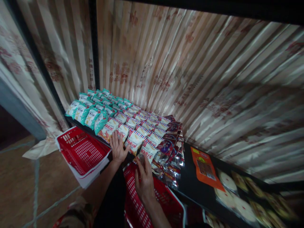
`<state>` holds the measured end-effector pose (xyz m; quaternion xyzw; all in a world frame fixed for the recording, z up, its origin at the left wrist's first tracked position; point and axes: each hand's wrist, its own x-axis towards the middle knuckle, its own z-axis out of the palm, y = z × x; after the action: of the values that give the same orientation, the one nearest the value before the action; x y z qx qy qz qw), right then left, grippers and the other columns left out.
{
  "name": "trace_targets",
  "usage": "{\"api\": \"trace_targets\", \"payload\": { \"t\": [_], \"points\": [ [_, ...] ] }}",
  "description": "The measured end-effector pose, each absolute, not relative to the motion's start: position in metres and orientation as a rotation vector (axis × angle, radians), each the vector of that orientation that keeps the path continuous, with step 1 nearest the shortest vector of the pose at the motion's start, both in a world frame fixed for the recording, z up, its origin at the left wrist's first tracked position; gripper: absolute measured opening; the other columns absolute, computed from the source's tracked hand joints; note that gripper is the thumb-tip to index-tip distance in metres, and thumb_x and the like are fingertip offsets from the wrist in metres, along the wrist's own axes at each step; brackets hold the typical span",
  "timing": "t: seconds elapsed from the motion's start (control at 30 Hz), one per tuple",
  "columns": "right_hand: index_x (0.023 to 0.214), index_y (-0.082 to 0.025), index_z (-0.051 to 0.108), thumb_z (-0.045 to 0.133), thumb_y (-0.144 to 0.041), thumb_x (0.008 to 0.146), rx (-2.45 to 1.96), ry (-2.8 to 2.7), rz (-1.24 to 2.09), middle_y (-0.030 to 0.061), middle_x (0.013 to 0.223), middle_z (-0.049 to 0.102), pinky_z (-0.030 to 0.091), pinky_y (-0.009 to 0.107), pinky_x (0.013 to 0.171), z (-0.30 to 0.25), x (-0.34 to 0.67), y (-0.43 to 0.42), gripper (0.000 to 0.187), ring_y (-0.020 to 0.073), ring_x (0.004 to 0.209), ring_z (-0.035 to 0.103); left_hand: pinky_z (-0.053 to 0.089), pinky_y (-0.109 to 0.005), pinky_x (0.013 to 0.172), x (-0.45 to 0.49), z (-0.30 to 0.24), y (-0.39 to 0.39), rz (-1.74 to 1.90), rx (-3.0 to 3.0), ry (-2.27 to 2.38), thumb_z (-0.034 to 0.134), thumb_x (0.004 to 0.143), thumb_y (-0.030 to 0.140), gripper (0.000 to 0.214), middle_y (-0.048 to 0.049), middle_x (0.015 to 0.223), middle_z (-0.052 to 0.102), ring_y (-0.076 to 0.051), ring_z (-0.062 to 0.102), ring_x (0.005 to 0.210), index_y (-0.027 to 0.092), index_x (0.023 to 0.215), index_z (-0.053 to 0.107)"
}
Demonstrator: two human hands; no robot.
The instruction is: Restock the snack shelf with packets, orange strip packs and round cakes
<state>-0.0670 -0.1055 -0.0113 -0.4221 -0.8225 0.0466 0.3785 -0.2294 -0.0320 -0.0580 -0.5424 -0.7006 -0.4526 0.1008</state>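
My left hand (118,148) lies flat with fingers spread on the front edge of a row of red, white and blue snack packets (134,139) on a dark shelf (190,180). My right hand (143,179) is just below and right of it, over a red basket (166,199), with its fingers closed on the lower edge of one such packet (147,151). Teal and white packets (91,110) fill the shelf's left end. Shiny dark red packets (169,158) stand to the right of my hands.
A second red basket (80,152) sits on white trays at the left, beside the shelf. An orange packet (205,167) lies flat further right, with round pale packaged goods (228,182) beyond it. Patterned corrugated sheeting backs the shelf. Brown floor lies at lower left.
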Motion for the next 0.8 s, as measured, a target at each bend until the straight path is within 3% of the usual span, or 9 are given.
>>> {"api": "trace_targets", "payload": {
  "t": [0.43,0.8],
  "points": [
    [0.122,-0.021,0.049,0.041,-0.008,0.082,-1.191,-2.075,0.075,0.0108,0.142,0.031,0.043,0.048,0.097,-0.030,-0.021,-0.140,0.043,0.0255,0.129,0.033,0.014,-0.055,0.107,-0.218,-0.051,-0.053,-1.316,-1.759,-1.901,0.048,0.082,0.042,0.070,-0.0170,0.149,0.009,-0.034,0.008,0.136,0.010,0.139,0.023],
    [0.121,-0.023,0.053,0.041,-0.011,0.082,-1.333,-2.041,0.225,0.0099,0.139,0.039,0.043,0.044,0.097,-0.061,-0.001,-0.175,0.043,0.0241,0.127,0.038,0.034,-0.044,0.102,-0.171,-0.051,-0.123,-1.151,-2.237,-1.504,0.039,0.085,0.018,0.050,-0.0173,0.139,0.037,-0.028,0.021,0.134,0.010,0.134,0.033]
  ]
}}
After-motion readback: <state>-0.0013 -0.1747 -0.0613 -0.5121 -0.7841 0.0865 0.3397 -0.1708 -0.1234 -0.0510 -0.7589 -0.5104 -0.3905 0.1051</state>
